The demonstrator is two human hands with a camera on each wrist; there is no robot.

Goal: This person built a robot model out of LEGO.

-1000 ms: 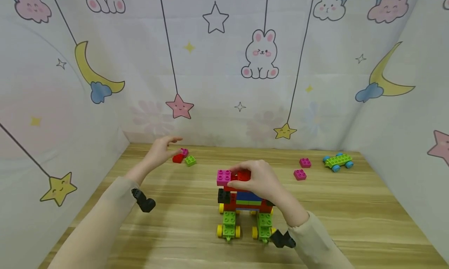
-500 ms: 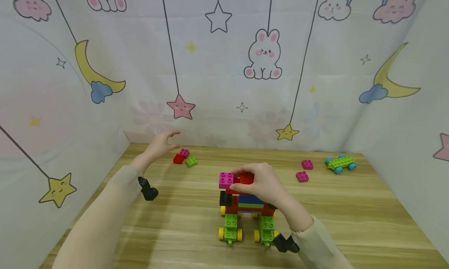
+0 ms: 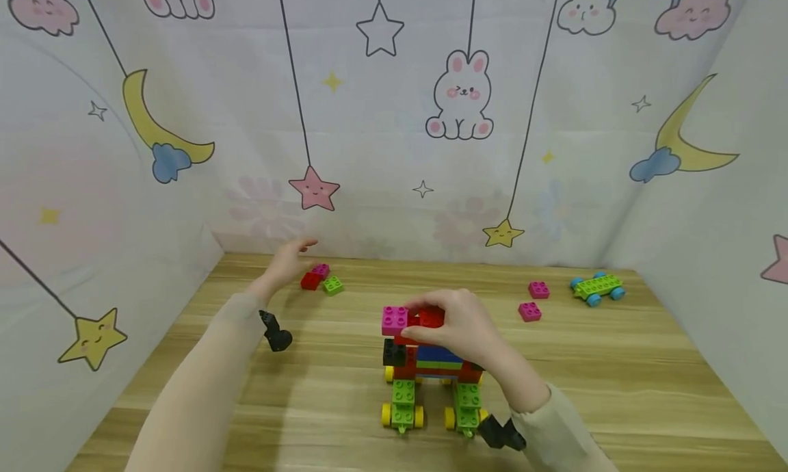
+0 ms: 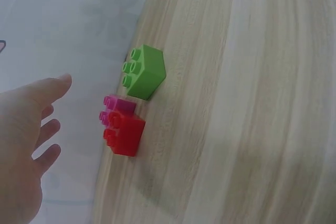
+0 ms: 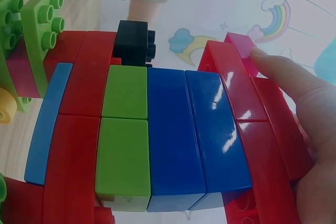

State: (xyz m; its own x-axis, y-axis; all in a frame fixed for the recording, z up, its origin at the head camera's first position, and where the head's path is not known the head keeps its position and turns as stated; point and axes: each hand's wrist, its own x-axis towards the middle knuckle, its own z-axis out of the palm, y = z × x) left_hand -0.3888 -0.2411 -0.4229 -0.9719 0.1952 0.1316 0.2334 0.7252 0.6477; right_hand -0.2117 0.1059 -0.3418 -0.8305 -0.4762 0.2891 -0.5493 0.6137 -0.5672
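Note:
My left hand (image 3: pixel 284 263) hovers at the back left with its fingers apart and nothing between them. Just under and beside it lie a red brick (image 3: pixel 310 281), a pink brick (image 3: pixel 321 269) and a green brick (image 3: pixel 333 285); in the left wrist view the red brick (image 4: pixel 127 136) touches the pink one. Mid-table stands a building-brick model (image 3: pixel 437 354) on yellow wheels, with stacked red, green and blue layers (image 5: pixel 173 140). My right hand (image 3: pixel 464 325) grips its red top, thumb in front, fingertips behind. A pink brick (image 3: pixel 395 320) sits at the top's left end.
At the back right are two pink bricks (image 3: pixel 538 290) and a green wheeled base (image 3: pixel 598 287) with blue wheels. Patterned cloth walls (image 3: pixel 382 137) enclose the wooden table (image 3: pixel 345 362) at the back and sides. Each wrist carries a black mount (image 3: pixel 275 332).
My left hand rose slightly, then came down and right, closer to the loose bricks. My right hand has stayed on the model's top. The view has shifted slightly.

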